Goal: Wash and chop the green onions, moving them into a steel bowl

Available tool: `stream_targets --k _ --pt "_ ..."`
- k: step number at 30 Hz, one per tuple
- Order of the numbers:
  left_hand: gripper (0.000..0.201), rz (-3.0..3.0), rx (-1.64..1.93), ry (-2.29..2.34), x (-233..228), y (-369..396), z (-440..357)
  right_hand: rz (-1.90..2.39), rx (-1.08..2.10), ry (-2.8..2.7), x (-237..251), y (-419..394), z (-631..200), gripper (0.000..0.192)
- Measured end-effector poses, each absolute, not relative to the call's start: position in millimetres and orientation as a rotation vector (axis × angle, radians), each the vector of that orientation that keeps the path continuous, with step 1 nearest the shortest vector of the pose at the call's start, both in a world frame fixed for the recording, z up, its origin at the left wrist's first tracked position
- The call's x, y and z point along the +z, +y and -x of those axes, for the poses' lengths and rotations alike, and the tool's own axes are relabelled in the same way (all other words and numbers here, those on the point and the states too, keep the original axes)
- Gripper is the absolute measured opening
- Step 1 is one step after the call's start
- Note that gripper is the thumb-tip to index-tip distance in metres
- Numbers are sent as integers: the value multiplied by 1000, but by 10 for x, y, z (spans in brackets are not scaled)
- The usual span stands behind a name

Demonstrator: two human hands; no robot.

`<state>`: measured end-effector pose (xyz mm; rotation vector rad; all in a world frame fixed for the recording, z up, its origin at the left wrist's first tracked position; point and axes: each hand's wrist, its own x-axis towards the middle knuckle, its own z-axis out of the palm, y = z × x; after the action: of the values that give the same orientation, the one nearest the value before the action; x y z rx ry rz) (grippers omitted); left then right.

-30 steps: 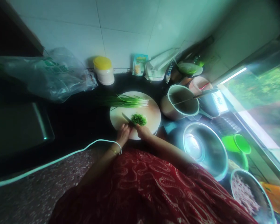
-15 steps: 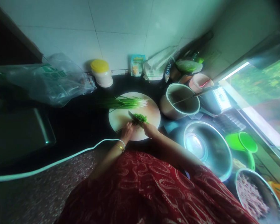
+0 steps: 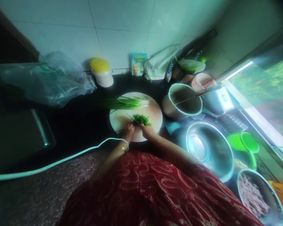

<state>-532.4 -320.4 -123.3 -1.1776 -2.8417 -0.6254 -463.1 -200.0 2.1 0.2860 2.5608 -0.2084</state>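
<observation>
On a round white cutting board [image 3: 118, 121], my right hand [image 3: 149, 131] is closed round the handle of a kitchen knife [image 3: 131, 117]. Its blade points away to the left, along the edge of a small heap of chopped green onions [image 3: 141, 119]. My left hand [image 3: 130, 130] rests on the board just left of the knife, fingers curled and pressed together; anything under them is hidden. Across the far side of the board lies a bunch of whole green onions [image 3: 132, 103], white ends to the right, leaves running off the left edge.
Right of the board stand a deep pot [image 3: 172, 105], a large metal basin [image 3: 211, 169], a green dipper [image 3: 250, 142] and a bowl of pale pinkish pieces [image 3: 252, 196]. A yellow-lidded jar [image 3: 105, 78] and plastic bag [image 3: 61, 83] are behind left. A white cable [image 3: 80, 153] reaches my left wrist.
My right hand has shifted slightly left with the knife, whose blade now shows thinner and lies left of the heap. More of the chopped heap is visible. My left hand stays nearly in place.
</observation>
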Motion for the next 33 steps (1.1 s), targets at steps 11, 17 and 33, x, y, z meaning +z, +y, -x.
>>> stream_targets --k 11,17,33 --pt "22 1159 -673 -2888 -1178 -3217 5325 -276 -258 2562 16 -2037 4623 49" --pt "29 1131 -598 -2911 -1167 -3202 5316 -285 -278 2559 32 -1996 4601 47" --pt "26 1275 -524 -2859 -1050 -3313 5319 -272 -298 2574 112 -2042 4505 46"
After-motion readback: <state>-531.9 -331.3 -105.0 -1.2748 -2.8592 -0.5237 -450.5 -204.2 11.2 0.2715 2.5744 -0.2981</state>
